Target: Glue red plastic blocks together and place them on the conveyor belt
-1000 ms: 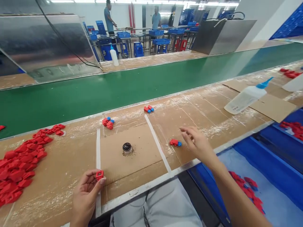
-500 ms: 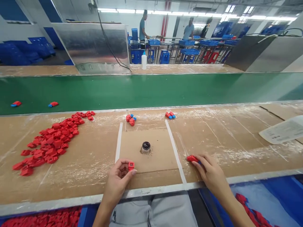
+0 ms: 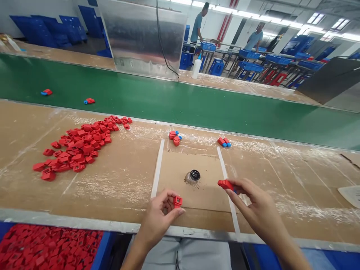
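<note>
Between the fingers and thumb of my left hand (image 3: 161,213) is a small red plastic block (image 3: 177,201) with a square hole facing up. My right hand (image 3: 254,198) pinches a red-and-blue plastic piece (image 3: 225,184) by its blue end, which the fingers mostly hide. Between and beyond the hands, a small round fixture with a black top (image 3: 194,175) stands on a cardboard sheet (image 3: 174,165). A small group of red and blue pieces (image 3: 175,137) lies past the sheet. Two red-and-blue pieces (image 3: 224,142) lie side by side at its far right corner.
A heap of red blocks (image 3: 81,144) covers the bench's left part. A blue bin of red blocks (image 3: 97,255) sits below the front edge. Beyond runs a green belt (image 3: 135,95) carrying two red-and-blue pieces. A white bottle (image 3: 197,67) stands behind it; two people work farther back.
The view has turned left and tilted. My right hand has brought its red-and-blue piece nearer the fixture, by the right tape strip. My left hand still holds the red block.
</note>
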Motion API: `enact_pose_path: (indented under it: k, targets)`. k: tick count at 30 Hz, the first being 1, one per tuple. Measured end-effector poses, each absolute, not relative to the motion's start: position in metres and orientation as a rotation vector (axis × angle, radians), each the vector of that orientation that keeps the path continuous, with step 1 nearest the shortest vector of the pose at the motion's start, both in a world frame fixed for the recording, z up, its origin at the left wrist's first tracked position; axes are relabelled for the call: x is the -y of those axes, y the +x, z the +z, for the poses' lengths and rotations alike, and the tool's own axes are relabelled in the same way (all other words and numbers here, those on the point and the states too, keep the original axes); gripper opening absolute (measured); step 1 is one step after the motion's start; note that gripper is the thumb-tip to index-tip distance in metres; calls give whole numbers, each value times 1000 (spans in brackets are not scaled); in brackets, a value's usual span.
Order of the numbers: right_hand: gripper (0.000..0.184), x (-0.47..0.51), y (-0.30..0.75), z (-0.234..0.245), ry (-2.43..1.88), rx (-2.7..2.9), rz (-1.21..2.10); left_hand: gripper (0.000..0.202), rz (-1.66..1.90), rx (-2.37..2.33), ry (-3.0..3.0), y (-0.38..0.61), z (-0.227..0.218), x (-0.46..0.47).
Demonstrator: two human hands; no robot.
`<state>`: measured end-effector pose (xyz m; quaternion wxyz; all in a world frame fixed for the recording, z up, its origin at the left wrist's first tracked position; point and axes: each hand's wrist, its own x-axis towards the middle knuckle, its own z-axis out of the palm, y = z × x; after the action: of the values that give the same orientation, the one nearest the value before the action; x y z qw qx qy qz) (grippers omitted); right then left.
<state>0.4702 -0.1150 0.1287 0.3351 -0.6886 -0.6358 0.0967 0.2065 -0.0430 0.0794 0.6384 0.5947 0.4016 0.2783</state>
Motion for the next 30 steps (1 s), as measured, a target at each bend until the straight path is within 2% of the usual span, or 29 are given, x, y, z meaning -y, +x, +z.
enact_pose_path:
  k: [7,16,30]
  targets:
    - [21,85,435,137,-1728,1825,55,22,617,-909,1340,204,79,44]
    - [13,80,421,126,-1760,1866,108,22,563,-879,1340,203,86,43]
    - [17,77,416,122,-1802,1922,21,21,571,-866,1334,203,88,44]
